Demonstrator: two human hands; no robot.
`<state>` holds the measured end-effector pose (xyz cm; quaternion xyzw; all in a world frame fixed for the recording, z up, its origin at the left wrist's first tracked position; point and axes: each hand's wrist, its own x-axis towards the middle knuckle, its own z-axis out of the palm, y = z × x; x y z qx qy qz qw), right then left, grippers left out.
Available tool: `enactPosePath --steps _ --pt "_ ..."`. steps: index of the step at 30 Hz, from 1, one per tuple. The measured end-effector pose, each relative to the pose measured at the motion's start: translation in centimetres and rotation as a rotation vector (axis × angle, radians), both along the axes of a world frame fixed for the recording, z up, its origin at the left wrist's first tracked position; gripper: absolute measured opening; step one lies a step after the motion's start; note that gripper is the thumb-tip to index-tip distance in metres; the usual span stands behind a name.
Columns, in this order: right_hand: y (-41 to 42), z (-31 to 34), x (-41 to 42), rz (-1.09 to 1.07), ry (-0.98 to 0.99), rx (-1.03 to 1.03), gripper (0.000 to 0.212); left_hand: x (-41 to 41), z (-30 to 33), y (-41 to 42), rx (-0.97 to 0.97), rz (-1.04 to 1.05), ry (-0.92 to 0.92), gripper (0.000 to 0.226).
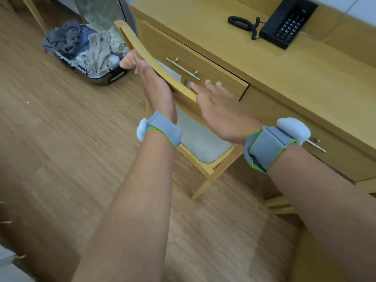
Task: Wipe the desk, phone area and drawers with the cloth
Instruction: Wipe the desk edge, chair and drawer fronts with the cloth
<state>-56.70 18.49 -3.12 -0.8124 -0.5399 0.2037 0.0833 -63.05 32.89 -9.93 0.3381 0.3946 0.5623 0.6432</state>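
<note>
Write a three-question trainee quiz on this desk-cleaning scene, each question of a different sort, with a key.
1. True or false: the left hand holds the chair's backrest with a pink cloth bunched at its fingers.
2. Which is the right hand doing?
A. lifting the phone
B. reaching open toward the chair, near the drawer front
C. pulling a drawer handle
3. Fill in: the black phone sits on the ____, its coiled cord beside it.

Key: 1 true; 2 B; 3 desk.
</note>
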Motion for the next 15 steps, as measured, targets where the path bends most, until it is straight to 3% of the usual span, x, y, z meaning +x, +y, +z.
enactPosePath --steps 3,8,12,15 --pt "0.2 0.3 0.3 -0.014 0.075 -0.008 0.057 0.5 -0.3 -5.5 0.05 0.062 0.048 0.058" --pt "-0.1 1.5 0.7 -0.026 0.193 0.021 0.051 2.4 -1.3 -16.7 -0.023 -0.025 0.131 0.052" --pt "-1.4 1.7 1.8 -0.027 0.334 0.118 0.053 5.0 -2.2 -22.7 -0.268 -0.085 0.171 0.043" --pt "-2.0 1.1 2.6 0.007 0.305 0.12 0.052 6.7 -1.7 -24.7 -0.319 -0.156 0.353 0.044"
